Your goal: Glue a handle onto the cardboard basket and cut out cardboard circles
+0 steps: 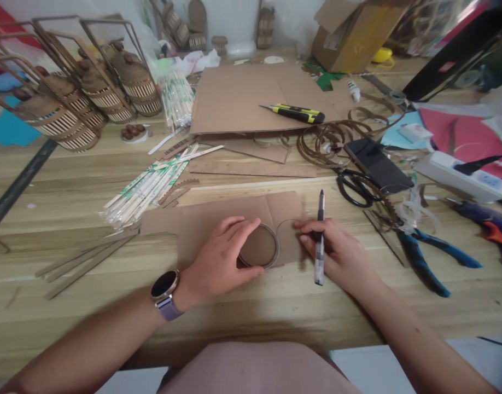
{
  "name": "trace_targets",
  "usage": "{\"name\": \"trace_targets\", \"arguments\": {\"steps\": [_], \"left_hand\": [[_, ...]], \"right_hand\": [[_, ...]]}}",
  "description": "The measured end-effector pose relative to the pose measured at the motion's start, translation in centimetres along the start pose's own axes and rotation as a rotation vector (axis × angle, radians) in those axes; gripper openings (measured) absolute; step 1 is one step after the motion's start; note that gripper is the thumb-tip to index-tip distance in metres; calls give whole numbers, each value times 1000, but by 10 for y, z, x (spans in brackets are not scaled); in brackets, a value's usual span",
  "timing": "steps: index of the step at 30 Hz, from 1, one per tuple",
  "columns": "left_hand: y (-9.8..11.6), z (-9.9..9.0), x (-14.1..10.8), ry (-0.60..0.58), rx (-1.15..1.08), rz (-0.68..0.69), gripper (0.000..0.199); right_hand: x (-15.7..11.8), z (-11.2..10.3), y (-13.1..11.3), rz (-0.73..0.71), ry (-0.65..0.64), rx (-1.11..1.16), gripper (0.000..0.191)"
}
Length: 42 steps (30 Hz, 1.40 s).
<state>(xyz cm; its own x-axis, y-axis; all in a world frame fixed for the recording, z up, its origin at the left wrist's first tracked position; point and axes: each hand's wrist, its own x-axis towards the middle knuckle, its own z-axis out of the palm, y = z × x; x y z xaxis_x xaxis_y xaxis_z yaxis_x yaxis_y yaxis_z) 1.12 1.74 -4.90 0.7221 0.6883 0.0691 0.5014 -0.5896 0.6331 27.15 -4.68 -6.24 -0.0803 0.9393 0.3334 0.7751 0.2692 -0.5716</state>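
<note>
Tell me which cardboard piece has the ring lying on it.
The piece nearest the person, with the left hand at the ring; the larger sheet behind bears the yellow-and-black knife.

Thin round ring [278,246] flat on irregular brown cardboard [199,221] — slim dark-tipped pen [319,251], tip forward, near its right edge.

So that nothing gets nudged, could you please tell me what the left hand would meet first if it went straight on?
The left hand would meet the round ring, apparently already at its fingers, though exact contact is unclear from this view.
</note>
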Motion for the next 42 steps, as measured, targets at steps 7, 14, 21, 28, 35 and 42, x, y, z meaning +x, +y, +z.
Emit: {"name": "trace_targets", "arguments": {"steps": [7,14,21,28,35,42], "left_hand": [[0,0,1,-6,18,19,77],[0,0,1,-16,17,0,79],[1,1,2,19,-58,-8,106],[1,1,2,4,-77,-34,112],[2,-1,4,-4,-93,-46,114],[1,1,4,13,-96,-41,120]], "right_hand": [[1,-1,-1,-15,-5,-23,11],[1,-2,-2,-14,-7,-27,10],[-1,-2,-3,63,47,-23,11],[-1,-19,-26,198,204,51,29],[18,-13,-36,269,225,472,39],[37,-4,-49,307,129,515,28]]}}
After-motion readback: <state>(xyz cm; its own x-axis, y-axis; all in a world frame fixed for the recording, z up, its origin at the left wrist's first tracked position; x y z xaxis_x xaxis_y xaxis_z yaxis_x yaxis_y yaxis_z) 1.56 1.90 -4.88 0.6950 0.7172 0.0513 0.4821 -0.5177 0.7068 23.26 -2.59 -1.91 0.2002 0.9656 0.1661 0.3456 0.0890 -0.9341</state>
